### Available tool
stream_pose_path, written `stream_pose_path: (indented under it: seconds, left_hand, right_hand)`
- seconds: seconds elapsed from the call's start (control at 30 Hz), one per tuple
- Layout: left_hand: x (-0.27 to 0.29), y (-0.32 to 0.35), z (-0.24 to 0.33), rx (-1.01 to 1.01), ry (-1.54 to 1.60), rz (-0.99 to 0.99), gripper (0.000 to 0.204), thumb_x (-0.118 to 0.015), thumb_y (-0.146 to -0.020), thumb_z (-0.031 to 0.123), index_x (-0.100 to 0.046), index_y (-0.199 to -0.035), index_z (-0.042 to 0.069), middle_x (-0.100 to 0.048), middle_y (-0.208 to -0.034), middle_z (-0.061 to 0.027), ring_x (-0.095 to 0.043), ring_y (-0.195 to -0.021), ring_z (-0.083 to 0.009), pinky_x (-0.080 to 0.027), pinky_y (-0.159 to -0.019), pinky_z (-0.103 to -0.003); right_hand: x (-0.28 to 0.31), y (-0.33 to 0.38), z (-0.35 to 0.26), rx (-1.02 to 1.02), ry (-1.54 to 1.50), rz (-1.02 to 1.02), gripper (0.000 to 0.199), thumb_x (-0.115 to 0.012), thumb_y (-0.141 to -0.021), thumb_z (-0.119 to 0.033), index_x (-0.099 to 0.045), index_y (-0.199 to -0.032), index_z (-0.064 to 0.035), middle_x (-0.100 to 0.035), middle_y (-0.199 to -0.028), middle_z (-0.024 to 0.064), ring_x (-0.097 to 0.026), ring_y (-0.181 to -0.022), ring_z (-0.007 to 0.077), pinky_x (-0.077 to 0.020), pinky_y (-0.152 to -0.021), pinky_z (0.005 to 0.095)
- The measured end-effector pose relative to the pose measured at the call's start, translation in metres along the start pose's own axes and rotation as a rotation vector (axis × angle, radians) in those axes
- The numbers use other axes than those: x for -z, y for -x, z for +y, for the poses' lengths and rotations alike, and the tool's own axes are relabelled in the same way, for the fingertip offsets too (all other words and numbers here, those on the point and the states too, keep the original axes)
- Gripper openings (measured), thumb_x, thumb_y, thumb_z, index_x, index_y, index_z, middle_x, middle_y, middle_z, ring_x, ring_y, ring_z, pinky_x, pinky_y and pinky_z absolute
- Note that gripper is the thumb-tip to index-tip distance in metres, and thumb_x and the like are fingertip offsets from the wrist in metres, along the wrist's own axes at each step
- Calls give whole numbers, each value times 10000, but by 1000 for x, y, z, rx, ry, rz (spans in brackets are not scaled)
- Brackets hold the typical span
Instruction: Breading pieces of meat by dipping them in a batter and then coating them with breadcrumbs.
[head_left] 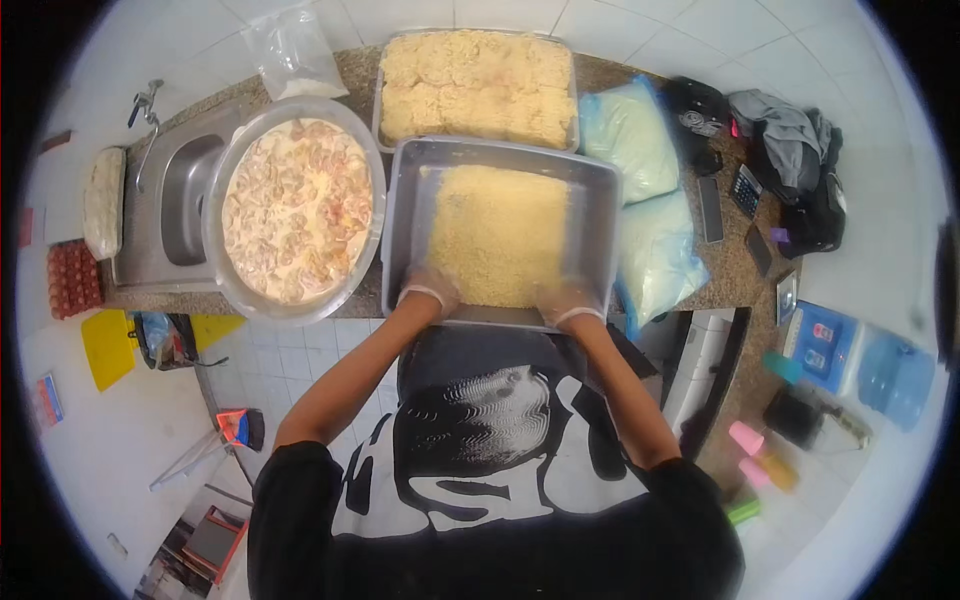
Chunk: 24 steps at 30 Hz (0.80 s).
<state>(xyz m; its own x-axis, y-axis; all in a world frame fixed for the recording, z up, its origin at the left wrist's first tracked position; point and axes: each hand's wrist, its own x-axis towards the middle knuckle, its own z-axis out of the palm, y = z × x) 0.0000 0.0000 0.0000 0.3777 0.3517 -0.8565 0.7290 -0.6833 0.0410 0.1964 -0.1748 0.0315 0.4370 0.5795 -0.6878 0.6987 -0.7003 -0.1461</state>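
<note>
A grey rectangular tub (400,215) stands at the counter's front edge with a layer of yellow breadcrumbs (500,225) in it. My left hand (435,288), in a clear plastic glove, is down at the near left corner of the crumbs. At the near right corner my gloved right hand (568,300) also touches them. Both hands' fingers blend into the crumbs, so their shape is hidden. Left of the tub sits a large round metal basin (372,170) filled with raw meat pieces (290,210) in a creamy batter. Behind the tub, another tray (577,100) holds crumb-coated pieces (480,90) in packed rows.
Two plastic bags of pale crumbs (630,140) lie against the tub's right side. A steel sink (190,200) with a tap (147,105) is at the left, near egg trays (74,280). Phones (710,210), a calculator (745,190) and dark clothing (790,150) lie right.
</note>
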Motion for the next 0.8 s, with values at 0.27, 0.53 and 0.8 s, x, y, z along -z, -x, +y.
stream_pose_path:
  seconds: [0.27, 0.53, 0.8]
  left_hand:
    - [-107, -103, 29, -374, 307, 261, 369, -408, -876, 252, -609, -1102, 42, -579, -1165, -239, -583, -1054, -371, -463, -887, -451]
    - [52, -10, 53, -391, 233, 731, 547, -494, -836, 292, -424, -1350, 122, -400, -1403, -167, -390, -1288, -307, -336, -1044, -420]
    - [38, -66, 5, -179, -25, 852, 595, -433, -881, 276, -298, -1452, 174, -219, -1529, -110, -209, -1407, -272, -117, -1147, -434]
  right_hand:
    - [-17, -20, -46, 71, -349, 142, 680, -322, -912, -564, -587, -1141, 20, -579, -1148, 272, -555, -1081, 413, -455, -864, 467]
    - [37, -54, -70, 316, 106, 328, 435, -422, -906, -288, -546, -1209, 0, -509, -1265, 252, -450, -1226, 337, -353, -1012, 443]
    - [-7, -107, -29, 295, 20, 568, 585, -395, -931, -301, -296, -1423, 0, -257, -1503, 153, -191, -1407, 254, -138, -1145, 395]
